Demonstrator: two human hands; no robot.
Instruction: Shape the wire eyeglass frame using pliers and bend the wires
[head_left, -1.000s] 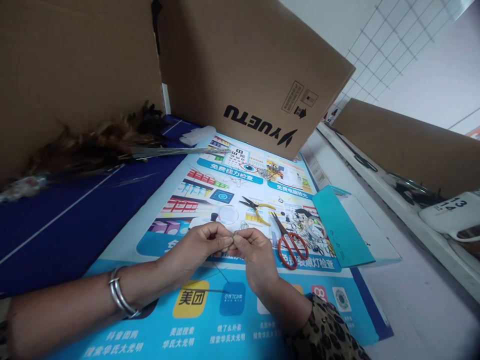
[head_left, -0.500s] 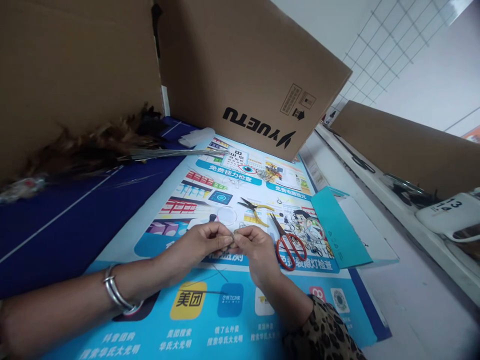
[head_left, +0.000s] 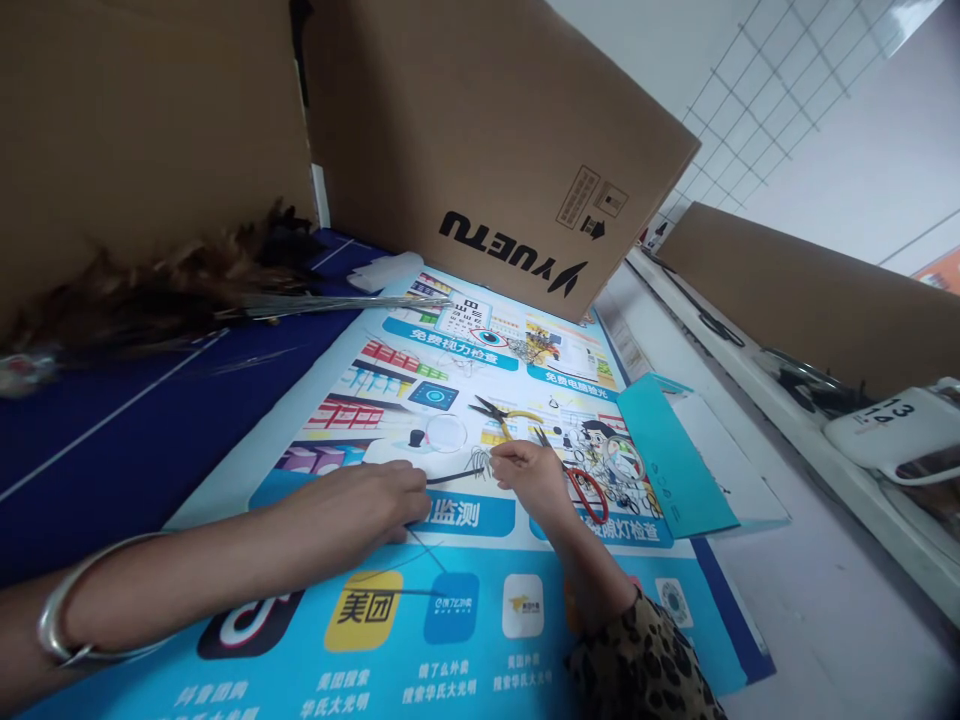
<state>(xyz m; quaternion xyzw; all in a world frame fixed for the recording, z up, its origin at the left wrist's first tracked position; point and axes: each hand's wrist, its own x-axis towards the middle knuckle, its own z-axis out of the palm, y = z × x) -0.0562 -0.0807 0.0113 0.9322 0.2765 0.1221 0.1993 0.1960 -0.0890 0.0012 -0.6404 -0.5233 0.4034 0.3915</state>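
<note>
My left hand [head_left: 394,500] is low over the poster, fingers bent down and closed together; their tips are hidden. Beside them, thin dark wires [head_left: 427,548] lie across the blue print. A short dark strand [head_left: 457,476] runs from near my left fingers toward a small bunch of fine wires [head_left: 478,461]. My right hand [head_left: 529,475] is closed in a pinch just right of that bunch, its held piece too small to make out. Behind it lie yellow-handled pliers [head_left: 501,412] and red-handled scissors [head_left: 586,490], the latter partly covered by my right hand.
Loose wire pieces [head_left: 637,485] lie by a turquoise folded box [head_left: 671,455] at right. Long thin wire stems [head_left: 345,302] and brown feathers [head_left: 165,290] lie at far left. Cardboard [head_left: 465,130] walls the back. A white mug [head_left: 892,435] stands on the right ledge.
My hands were together in a pinch over the poster; now they are apart. My left hand has moved left and down to the wires; my right hand has shifted slightly, uncovering the fine wire bunch.
</note>
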